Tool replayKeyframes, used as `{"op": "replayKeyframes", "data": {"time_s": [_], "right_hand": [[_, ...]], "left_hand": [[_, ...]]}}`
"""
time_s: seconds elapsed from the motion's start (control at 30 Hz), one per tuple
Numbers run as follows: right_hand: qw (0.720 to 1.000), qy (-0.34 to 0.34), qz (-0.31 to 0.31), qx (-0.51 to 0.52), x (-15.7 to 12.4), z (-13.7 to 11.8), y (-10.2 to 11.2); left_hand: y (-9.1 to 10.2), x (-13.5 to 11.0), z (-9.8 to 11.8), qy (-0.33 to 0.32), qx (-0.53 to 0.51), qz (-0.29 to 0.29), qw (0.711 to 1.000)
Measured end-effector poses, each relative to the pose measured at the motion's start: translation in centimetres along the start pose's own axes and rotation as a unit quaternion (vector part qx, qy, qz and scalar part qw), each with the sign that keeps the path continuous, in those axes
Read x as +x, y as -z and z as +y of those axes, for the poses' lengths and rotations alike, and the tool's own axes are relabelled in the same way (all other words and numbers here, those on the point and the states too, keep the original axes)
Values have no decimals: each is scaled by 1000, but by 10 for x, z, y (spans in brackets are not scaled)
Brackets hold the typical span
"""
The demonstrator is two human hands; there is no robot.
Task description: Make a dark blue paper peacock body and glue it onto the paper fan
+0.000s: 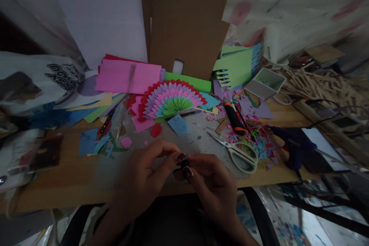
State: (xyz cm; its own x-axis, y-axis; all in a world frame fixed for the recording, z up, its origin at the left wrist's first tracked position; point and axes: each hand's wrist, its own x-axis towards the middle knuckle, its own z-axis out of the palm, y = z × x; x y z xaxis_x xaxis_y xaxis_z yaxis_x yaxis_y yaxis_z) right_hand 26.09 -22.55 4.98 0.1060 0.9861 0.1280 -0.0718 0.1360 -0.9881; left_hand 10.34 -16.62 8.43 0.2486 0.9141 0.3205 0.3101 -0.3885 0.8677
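Observation:
My left hand (154, 169) and my right hand (211, 180) meet fingertip to fingertip just above the table's front part. Both are closed in a pinch. Between the fingertips is a small dark piece (185, 163), too dim and too small to name. Just beyond the hands lie a red paper oval (156, 130), a pink paper scrap (126, 142) and a blue paper piece (178, 125). Farther back spreads a layered paper fan (173, 100) in red, purple, pink, blue and green. White-handled scissors (242, 157) rest open to the right of my right hand.
An orange-and-black handled tool (235, 119) lies among heaped paper scraps (262, 142). A dark blue glue gun (294, 144) is at the right, near a phone-like slab (325, 150). Pink sheets (128, 76) and brown cardboard (187, 19) stand behind. Plastic bags crowd the left.

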Motion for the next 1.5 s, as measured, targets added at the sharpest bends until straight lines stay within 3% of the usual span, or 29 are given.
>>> {"op": "replayKeyframes", "data": {"time_s": [0.27, 0.5, 0.7, 1.03, 1.23, 1.33, 1.5], "right_hand": [[1000, 23, -6, 18, -1, 1, 1], [997, 72, 2, -6, 0, -1, 0], [997, 73, 6, -29, -3, -2, 1], [999, 42, 9, 0, -8, 1, 4], [998, -29, 25, 41, -9, -5, 3], [994, -76, 51, 54, -9, -12, 1], [995, -78, 45, 44, -7, -13, 3]], "left_hand": [[1, -2, 5, -11, 6, -5, 1000], [3, -3, 10, 63, -25, -38, 997], [-1, -4, 15, 69, -24, -29, 997], [-9, -8, 19, 44, 0, 5, 999], [-10, -8, 17, 1, 28, -2, 1000], [-11, -8, 15, 10, 27, -15, 999], [-13, -7, 14, 18, 27, -21, 999]]}}
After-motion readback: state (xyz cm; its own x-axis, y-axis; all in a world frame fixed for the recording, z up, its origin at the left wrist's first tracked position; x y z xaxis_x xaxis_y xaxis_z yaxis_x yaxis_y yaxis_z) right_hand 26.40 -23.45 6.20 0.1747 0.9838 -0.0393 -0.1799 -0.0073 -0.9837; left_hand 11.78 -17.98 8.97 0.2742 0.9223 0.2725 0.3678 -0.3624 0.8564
